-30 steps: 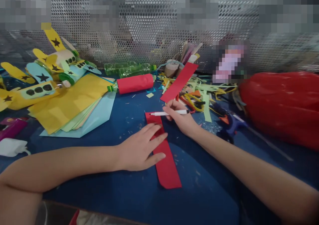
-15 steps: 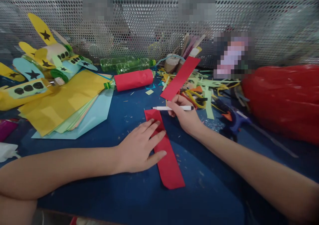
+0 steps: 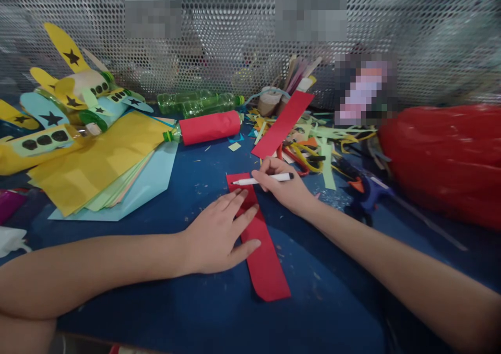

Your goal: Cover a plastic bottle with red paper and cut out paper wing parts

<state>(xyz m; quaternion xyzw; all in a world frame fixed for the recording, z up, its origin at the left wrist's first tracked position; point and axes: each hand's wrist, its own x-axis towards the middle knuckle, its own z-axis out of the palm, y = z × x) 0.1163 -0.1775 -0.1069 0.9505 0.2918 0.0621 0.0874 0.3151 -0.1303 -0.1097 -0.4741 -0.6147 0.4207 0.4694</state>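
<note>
A long red paper strip [image 3: 266, 265] lies on the blue table [image 3: 188, 302], running away from me. My left hand [image 3: 219, 234] rests flat on the strip's middle, fingers stretched out and pressing it down. My right hand [image 3: 284, 187] is closed round a white marker [image 3: 262, 179] with a black cap end. The marker lies nearly level, its tip at the strip's far left corner. A second red strip [image 3: 284, 124] lies tilted just beyond my right hand.
A stack of yellow and light-blue paper sheets [image 3: 105, 166] lies at left, with paper-covered bottle planes [image 3: 66, 108] behind it. A bottle wrapped in red paper [image 3: 209, 127] and green bottles lie further back. Paper scraps, scissors [image 3: 297, 158], a glue gun [image 3: 368, 192] and a red bag [image 3: 446, 155] fill the right.
My right hand has dropped the marker from just above the strip's far end down onto it. The left hand stays pressed on the strip.
</note>
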